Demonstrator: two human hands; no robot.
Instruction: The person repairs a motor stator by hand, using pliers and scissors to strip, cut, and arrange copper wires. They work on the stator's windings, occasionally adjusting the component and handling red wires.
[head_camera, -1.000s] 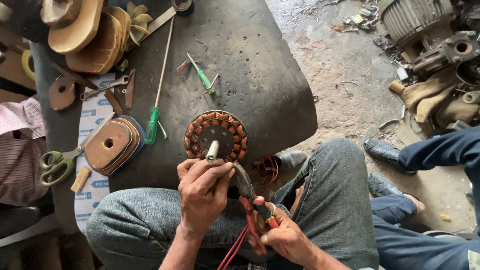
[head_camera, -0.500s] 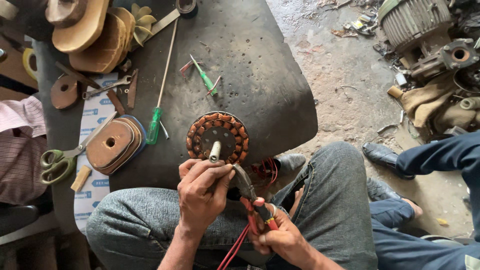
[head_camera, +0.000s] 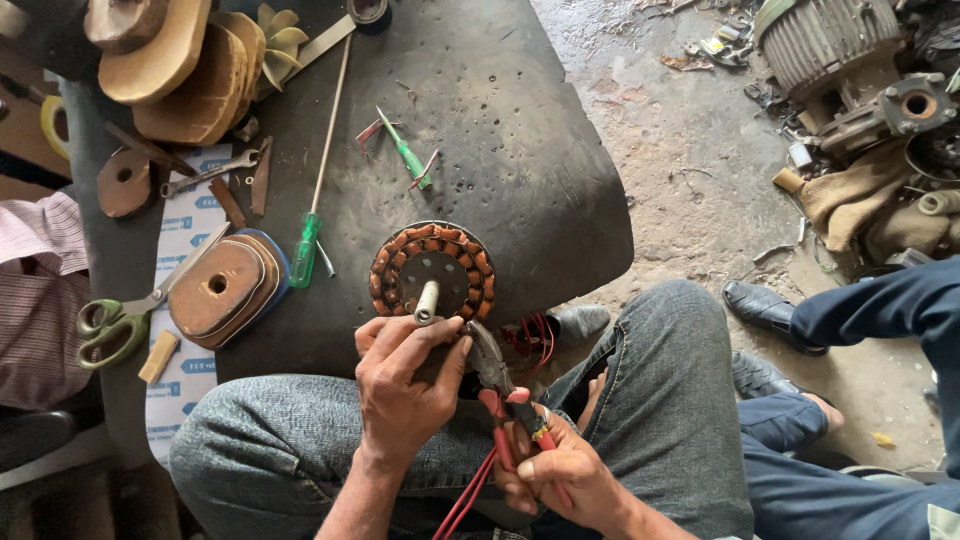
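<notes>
A round motor stator (head_camera: 432, 268) with copper windings and a short metal shaft lies at the near edge of a dark work board (head_camera: 520, 150). My left hand (head_camera: 405, 385) grips its near rim, fingers curled by the shaft. My right hand (head_camera: 560, 470) holds red-handled pliers (head_camera: 495, 375), whose jaws point at the stator's near right side beside my left fingers. Red wires (head_camera: 470, 495) run down between my knees.
A long green-handled screwdriver (head_camera: 318, 180), a small green screwdriver (head_camera: 405, 152), green scissors (head_camera: 120, 320), a wrench and wooden winding formers (head_camera: 220, 285) lie on the board's left. Another person's legs and black shoes (head_camera: 770, 305) are at the right. Motor parts (head_camera: 840, 50) sit on the floor.
Little has changed: both hands stay at the stator's near edge, with the pliers shifted slightly against it.
</notes>
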